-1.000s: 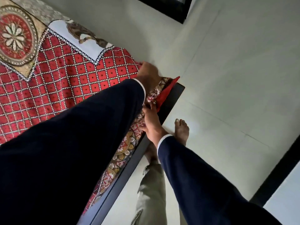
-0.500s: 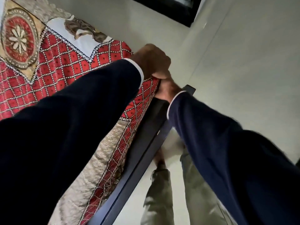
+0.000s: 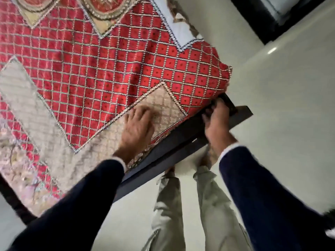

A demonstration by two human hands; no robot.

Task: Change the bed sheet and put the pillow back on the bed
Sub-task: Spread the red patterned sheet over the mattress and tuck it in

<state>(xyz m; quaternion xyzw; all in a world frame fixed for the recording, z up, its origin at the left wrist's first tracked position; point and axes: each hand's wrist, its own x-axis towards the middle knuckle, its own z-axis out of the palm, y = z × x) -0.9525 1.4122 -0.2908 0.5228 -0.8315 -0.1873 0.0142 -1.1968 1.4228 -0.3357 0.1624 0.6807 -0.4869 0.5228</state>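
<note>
A red checked bed sheet (image 3: 112, 69) with beige zigzag bands and round medallions covers the mattress across the upper left. My left hand (image 3: 136, 128) lies flat on a beige patch of the sheet near the bed's edge, fingers spread. My right hand (image 3: 216, 122) is at the mattress corner above the dark bed frame (image 3: 168, 153), its fingers pushed in under the sheet's edge; the fingertips are hidden. No pillow is in view.
A pale tiled floor (image 3: 282, 105) surrounds the bed on the right and below. My legs in light trousers (image 3: 172, 205) stand against the frame. A dark-framed piece of furniture (image 3: 262, 20) stands at the upper right.
Both hands came down from the raised corner. My left hand now presses flat on the sheet, and my right hand has moved to the corner by the frame. The view swung toward the bed.
</note>
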